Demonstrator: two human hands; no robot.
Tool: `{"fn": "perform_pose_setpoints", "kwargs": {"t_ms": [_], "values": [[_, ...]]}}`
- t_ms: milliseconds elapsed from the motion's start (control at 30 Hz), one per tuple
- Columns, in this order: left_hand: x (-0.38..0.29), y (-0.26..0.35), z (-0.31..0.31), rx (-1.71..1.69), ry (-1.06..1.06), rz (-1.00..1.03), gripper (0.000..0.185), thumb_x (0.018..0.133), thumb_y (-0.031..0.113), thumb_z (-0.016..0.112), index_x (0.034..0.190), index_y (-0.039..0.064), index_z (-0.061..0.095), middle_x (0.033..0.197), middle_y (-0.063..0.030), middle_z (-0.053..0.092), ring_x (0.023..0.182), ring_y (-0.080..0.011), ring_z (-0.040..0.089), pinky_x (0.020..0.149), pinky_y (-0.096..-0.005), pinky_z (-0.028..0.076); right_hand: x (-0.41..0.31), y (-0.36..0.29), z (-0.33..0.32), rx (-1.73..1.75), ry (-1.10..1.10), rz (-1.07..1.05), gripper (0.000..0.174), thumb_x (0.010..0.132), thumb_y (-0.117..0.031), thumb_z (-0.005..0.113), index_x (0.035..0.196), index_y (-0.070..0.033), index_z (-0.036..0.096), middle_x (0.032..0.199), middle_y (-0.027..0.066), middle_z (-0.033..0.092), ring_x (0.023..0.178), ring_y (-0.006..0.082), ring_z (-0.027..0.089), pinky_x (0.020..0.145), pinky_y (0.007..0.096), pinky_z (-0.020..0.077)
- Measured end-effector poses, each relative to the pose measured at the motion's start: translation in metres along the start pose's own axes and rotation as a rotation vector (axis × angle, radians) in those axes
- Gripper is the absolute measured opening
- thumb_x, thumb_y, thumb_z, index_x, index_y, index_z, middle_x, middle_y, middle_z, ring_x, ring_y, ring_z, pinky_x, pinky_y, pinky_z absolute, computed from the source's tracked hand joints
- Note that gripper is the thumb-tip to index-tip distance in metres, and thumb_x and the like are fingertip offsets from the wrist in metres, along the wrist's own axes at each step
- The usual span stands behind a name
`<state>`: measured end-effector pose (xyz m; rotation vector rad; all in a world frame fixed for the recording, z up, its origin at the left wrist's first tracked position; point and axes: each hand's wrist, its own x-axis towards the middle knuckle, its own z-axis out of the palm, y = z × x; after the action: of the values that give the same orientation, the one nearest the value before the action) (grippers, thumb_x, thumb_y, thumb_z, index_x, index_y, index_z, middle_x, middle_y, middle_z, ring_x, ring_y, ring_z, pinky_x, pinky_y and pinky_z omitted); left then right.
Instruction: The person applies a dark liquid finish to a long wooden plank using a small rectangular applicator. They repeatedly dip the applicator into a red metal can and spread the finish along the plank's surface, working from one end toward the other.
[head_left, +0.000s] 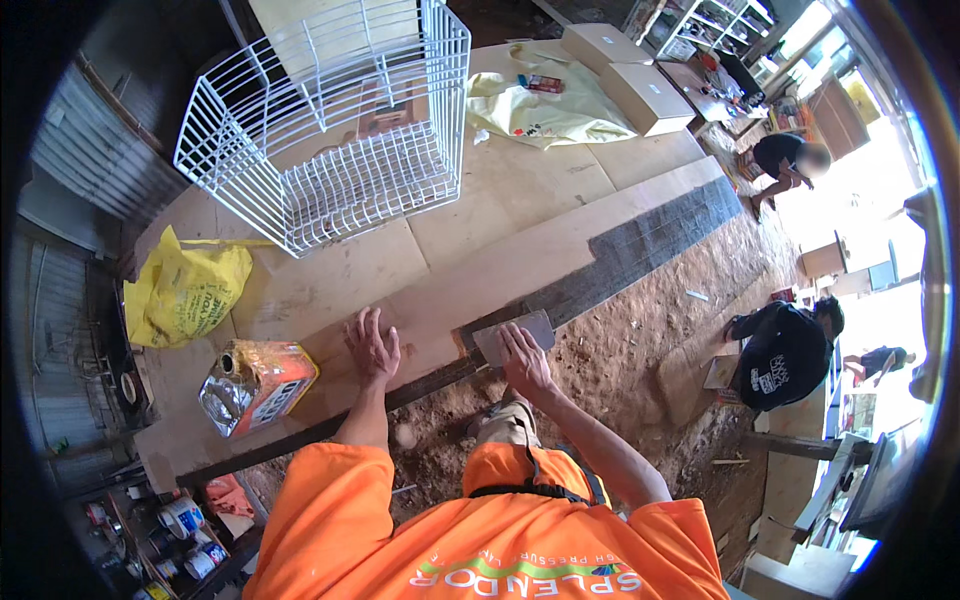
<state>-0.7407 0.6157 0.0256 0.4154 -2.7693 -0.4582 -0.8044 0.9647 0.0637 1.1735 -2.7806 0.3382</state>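
My right hand (526, 363) lies with its fingers on a flat grey-brown rectangular piece (537, 328), which rests over the dark strip at the near edge of a long wooden board (480, 281). Whether the thumb grips the piece from below is hidden. To the left, my left hand (372, 346) rests on the bare wood with its fingers spread, holding nothing. The dark coating or sheet (660, 232) widens toward the board's far right end. An orange metal can (281, 386) with a round opening stands left of my left hand.
A white wire basket (367, 176) stands behind the board. A yellow plastic bag (191, 289) is at the left, and a pale cloth or sack (555, 112) lies near cardboard boxes (649, 97). Several people are at the right, one in a dark shirt (784, 360). Cans (182, 517) sit at lower left.
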Motion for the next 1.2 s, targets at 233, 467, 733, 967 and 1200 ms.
{"fn": "perform_pose_setpoints", "kwargs": {"t_ms": [233,467,733,967,1200], "values": [[0.011,0.005,0.003,-0.034,0.006,-0.038,0.057,0.099,0.034,0.065,0.149,0.011,0.052,0.152,-0.0170,0.051,0.146,-0.0394,0.044,0.127,-0.0645,0.023,0.024,-0.004,-0.006,0.055,0.009,-0.059,0.053,0.087,-0.013,0.063,0.135,0.011,0.063,0.146,0.0264,0.061,0.139,0.0417,0.057,0.120,0.0509,0.0438],[0.015,0.007,-0.001,-0.019,-0.016,-0.053,0.055,0.099,0.034,0.065,0.148,0.011,0.053,0.152,-0.0157,0.051,0.147,-0.0354,0.045,0.127,-0.0623,0.024,0.041,-0.007,0.013,0.040,-0.032,-0.092,0.061,0.084,-0.014,0.064,0.138,0.013,0.059,0.147,0.0276,0.059,0.141,0.0405,0.054,0.123,0.0503,0.0398],[0.012,0.004,0.001,-0.015,0.004,-0.040,0.057,0.098,0.035,0.066,0.148,0.011,0.052,0.154,-0.0147,0.050,0.147,-0.0346,0.045,0.127,-0.0624,0.024,0.038,-0.011,-0.002,0.059,0.020,-0.095,0.054,0.085,-0.011,0.063,0.134,0.010,0.063,0.142,0.0254,0.064,0.134,0.0413,0.060,0.118,0.0500,0.0460],[0.012,0.002,0.003,-0.016,-0.011,-0.055,0.058,0.098,0.035,0.066,0.149,0.012,0.051,0.156,-0.0127,0.048,0.149,-0.0343,0.042,0.129,-0.0622,0.021,0.026,-0.011,-0.016,0.065,-0.003,-0.101,0.052,0.086,-0.011,0.064,0.135,0.008,0.064,0.141,0.0240,0.065,0.134,0.0405,0.062,0.116,0.0492,0.0487],[0.013,0.003,0.000,0.021,-0.025,-0.050,0.057,0.098,0.034,0.066,0.148,0.011,0.052,0.155,-0.0136,0.049,0.147,-0.0346,0.045,0.128,-0.0623,0.021,0.049,0.016,0.005,0.099,0.014,-0.133,0.047,0.089,-0.009,0.062,0.131,0.011,0.065,0.141,0.0268,0.064,0.135,0.0425,0.060,0.117,0.0509,0.0472]]}}
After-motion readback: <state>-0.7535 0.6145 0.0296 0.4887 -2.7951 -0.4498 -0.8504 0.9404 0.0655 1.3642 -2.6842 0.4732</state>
